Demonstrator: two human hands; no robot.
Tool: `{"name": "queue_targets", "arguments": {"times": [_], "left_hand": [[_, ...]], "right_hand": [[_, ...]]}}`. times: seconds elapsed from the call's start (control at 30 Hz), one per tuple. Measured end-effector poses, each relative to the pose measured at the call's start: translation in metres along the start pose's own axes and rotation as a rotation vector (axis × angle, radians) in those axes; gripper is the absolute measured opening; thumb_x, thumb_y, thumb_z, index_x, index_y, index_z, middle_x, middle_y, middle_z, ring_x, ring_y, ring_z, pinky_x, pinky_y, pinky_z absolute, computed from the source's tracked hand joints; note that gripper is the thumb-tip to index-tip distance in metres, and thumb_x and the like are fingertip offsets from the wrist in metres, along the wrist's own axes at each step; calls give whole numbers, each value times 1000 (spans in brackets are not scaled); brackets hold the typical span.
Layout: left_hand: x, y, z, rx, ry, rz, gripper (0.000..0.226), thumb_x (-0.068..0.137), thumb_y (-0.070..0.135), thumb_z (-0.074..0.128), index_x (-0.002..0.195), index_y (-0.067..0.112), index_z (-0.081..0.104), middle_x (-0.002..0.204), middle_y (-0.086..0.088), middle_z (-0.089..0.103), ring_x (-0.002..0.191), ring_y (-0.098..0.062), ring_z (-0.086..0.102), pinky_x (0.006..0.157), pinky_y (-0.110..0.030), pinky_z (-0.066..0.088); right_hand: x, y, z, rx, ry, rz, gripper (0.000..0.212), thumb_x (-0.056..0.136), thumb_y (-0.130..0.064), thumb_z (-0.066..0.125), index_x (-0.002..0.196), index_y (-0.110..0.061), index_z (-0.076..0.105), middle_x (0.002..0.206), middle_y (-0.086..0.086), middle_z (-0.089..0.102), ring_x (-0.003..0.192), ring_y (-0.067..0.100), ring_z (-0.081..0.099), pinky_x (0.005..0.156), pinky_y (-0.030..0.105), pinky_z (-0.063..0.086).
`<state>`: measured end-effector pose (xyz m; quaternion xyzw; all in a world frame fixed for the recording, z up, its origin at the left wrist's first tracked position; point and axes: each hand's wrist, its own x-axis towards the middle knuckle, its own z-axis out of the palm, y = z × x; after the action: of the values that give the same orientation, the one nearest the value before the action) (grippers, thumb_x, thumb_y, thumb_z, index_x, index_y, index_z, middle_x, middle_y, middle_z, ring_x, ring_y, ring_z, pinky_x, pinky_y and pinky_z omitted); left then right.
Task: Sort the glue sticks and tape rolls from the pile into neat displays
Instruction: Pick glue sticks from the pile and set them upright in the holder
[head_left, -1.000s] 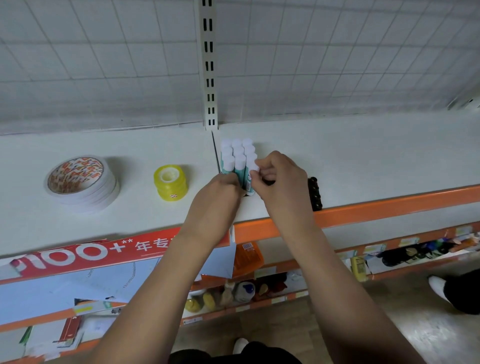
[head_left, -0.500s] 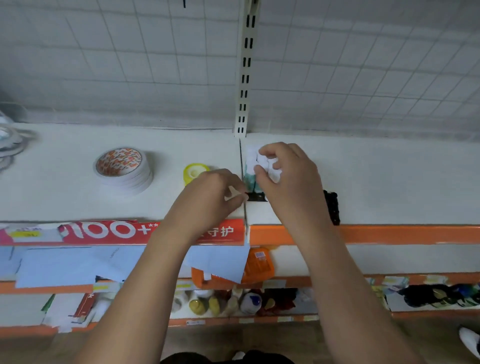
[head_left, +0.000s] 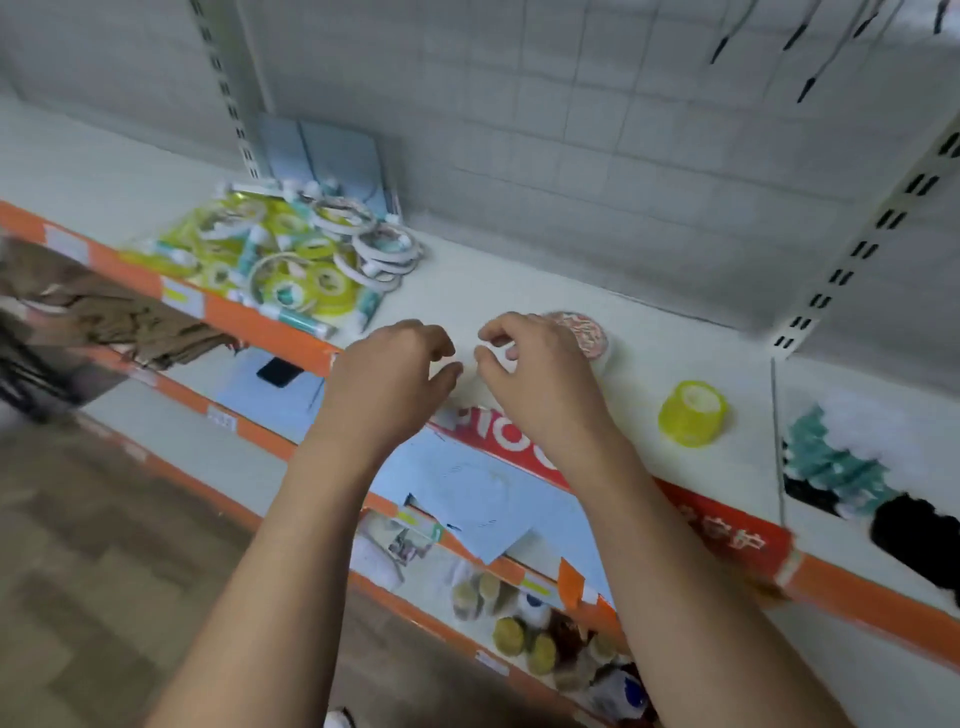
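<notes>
Left hand (head_left: 389, 379) and right hand (head_left: 540, 379) are hovering empty, loosely curled, pile (head_left: 291, 254) sitting at ten o'clock.

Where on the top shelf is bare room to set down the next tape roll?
Bare shelf lies between the pile and the patterned tape stack, and behind the yellow roll. Crowded: the pile and around the glue sticks.

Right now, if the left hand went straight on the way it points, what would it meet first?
Probably nothing on the shelf. The left hand points across bare surface just right of the pile, so the gridded back panel would likely come first, though depth is unclear.
</notes>
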<state>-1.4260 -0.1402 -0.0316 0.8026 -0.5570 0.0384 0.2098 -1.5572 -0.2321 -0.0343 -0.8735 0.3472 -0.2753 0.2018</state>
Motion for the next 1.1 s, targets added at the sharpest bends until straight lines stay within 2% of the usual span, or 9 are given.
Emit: {"name": "queue_targets", "arguments": {"times": [0.23,0.5,0.63,0.9,1.1], "left_hand": [[4,-113,-38,62,-6,-30,25,93,40,57,111,25,66,106,4,64,97,-20,61,70,-36,53],[23,-185,-50,100,-71,46,19,95,31,54,108,26,66,109,4,62,103,-22,58,74,-34,49],[39,-199,-43,61,-113,119,20,94,25,56,110,22,67,110,1,63,106,-23,56,81,-38,49],[74,-205,-20,106,-180,210,32,93,18,56,124,22,65,123,2,62,110,-25,51,84,-35,43],[87,-209,-15,148,-243,235,32,91,24,61,121,31,66,121,7,59,107,-23,45,76,-31,32]], "right_hand": [[36,-75,85,20,-5,15,18,91,-31,59,106,-23,66,105,-6,65,93,16,60,81,35,51],[66,-114,134,39,50,56,15,90,-23,62,103,-19,68,103,-2,66,94,19,61,83,37,50],[71,-109,143,21,60,109,14,89,-21,63,101,-18,68,100,-3,67,93,17,60,84,35,50],[96,-85,143,-11,45,193,14,90,-20,62,102,-18,69,99,-1,68,92,20,61,84,37,51],[112,-80,150,3,40,231,16,88,-16,62,102,-13,69,98,5,67,89,22,62,81,39,52]]}}
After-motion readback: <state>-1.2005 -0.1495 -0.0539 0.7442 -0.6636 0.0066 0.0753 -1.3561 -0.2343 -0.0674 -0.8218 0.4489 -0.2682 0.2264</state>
